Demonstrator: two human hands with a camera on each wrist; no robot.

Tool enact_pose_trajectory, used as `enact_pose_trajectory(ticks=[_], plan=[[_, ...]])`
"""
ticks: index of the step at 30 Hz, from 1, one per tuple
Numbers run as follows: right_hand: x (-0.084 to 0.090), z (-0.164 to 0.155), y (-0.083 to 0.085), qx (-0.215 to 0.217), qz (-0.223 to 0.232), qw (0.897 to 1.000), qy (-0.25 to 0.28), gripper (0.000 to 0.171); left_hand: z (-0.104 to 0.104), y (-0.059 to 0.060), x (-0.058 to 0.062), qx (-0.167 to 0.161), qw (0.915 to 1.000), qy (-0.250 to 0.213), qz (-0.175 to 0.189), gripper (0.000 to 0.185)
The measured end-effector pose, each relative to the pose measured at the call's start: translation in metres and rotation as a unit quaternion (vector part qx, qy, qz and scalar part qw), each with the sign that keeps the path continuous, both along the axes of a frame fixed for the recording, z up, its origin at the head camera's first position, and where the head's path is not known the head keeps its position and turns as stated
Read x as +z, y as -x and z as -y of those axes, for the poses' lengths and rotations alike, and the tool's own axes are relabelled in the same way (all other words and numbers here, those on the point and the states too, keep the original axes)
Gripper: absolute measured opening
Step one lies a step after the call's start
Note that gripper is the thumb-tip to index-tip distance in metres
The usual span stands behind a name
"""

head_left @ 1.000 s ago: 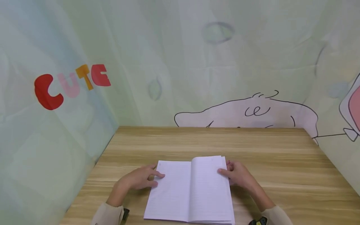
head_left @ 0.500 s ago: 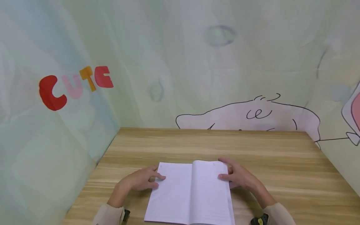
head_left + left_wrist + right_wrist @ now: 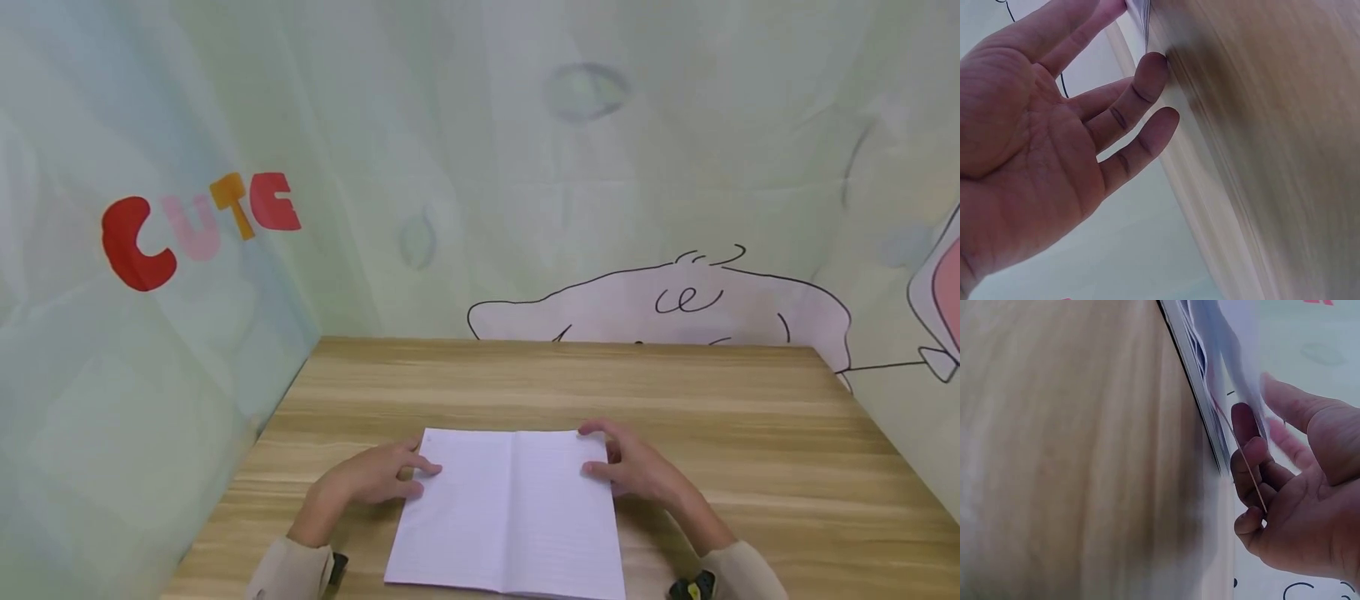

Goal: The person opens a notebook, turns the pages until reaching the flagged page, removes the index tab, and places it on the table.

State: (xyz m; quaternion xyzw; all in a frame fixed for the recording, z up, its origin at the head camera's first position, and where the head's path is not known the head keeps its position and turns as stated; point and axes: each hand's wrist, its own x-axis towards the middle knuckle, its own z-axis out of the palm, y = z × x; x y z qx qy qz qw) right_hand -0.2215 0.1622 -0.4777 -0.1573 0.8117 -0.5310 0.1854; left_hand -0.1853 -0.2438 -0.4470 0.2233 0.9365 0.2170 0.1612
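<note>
While the notebook lies open on the table, the views read as follows.

Head view, notebook: the notebook (image 3: 506,512) lies flat and open near the front edge of the wooden table (image 3: 570,379), lined pages up, spine running away from the person.
Head view, left hand: the left hand (image 3: 372,477) rests at the left page's outer edge, fingers straight and loosely together, tips touching the paper near its far corner.
Head view, right hand: the right hand (image 3: 637,467) sits at the right page's far corner, thumb on top of the page, the other fingers curled at the edge.
Left wrist view: the left hand (image 3: 1041,144) shows an open palm, fingers slightly spread; one fingertip touches the table beside the page corner (image 3: 1138,12).
Right wrist view: the right hand (image 3: 1291,506) pinches thin sheets of the notebook (image 3: 1210,375), fingers curled beneath them and thumb above.
Risk, tearing: a sheet pinched close to its corner could crease or tear if pulled sharply.
Risk, sliding: the left fingers seem to press only lightly, so the notebook may slide or swing toward the right hand.
Risk, extra pages: several sheets look caught together, so more than one may lift.
</note>
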Motion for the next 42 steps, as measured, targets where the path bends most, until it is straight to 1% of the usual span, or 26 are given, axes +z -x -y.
enact_pose_trajectory(ticks=[1,3,7,10,15,17,21,24,27,29,33,34,36,42], plan=[[0.0,0.0,0.0,-0.001,-0.004,1.0,-0.004,0.056,0.0,0.0,0.0,0.001,1.0,0.002,0.0,0.034],[0.0,-0.001,0.001,0.0,-0.008,1.0,-0.006,0.058,0.001,0.001,0.0,0.003,1.0,0.003,0.0,0.034],[-0.002,-0.002,0.003,0.013,0.002,1.0,0.004,0.077,0.001,0.0,-0.001,0.0,1.0,-0.003,0.004,0.033],[-0.004,-0.001,0.004,0.02,0.019,0.999,0.025,0.084,0.002,-0.002,-0.002,-0.006,0.9999,-0.009,0.002,0.033],[-0.006,0.001,0.002,0.011,0.044,0.997,0.056,0.077,0.001,-0.003,-0.003,-0.009,0.9999,-0.008,0.001,0.034],[-0.006,0.003,0.001,0.0,0.05,0.997,0.056,0.073,0.001,-0.003,-0.003,-0.006,0.9999,-0.009,0.006,0.034],[-0.006,0.005,0.001,-0.02,0.051,0.998,0.039,0.065,0.0,-0.003,-0.002,-0.001,0.9999,-0.011,0.012,0.033],[-0.006,0.007,0.001,-0.034,0.029,0.999,0.01,0.057,0.0,-0.003,-0.002,-0.001,0.9999,-0.009,0.009,0.034],[-0.005,0.008,0.002,-0.041,-0.015,0.998,-0.034,0.035,0.0,-0.002,-0.002,-0.001,1.0,-0.006,0.005,0.034],[-0.004,0.008,0.001,-0.041,-0.036,0.997,-0.049,0.027,0.0,-0.002,-0.001,-0.001,1.0,-0.006,0.005,0.034],[0.0,0.008,-0.005,-0.051,-0.048,0.997,-0.042,0.023,0.001,-0.001,-0.001,0.0,1.0,-0.004,0.006,0.035],[0.0,0.007,-0.007,-0.057,-0.046,0.997,-0.037,0.023,0.001,-0.001,-0.001,0.0,1.0,-0.004,0.008,0.035],[0.002,0.007,-0.012,-0.071,-0.056,0.995,-0.039,0.021,0.001,-0.001,0.0,-0.001,1.0,-0.003,0.007,0.035],[0.002,0.004,-0.023,-0.082,-0.129,0.985,-0.081,0.016,0.001,-0.002,0.001,-0.003,1.0,-0.003,0.006,0.034]])
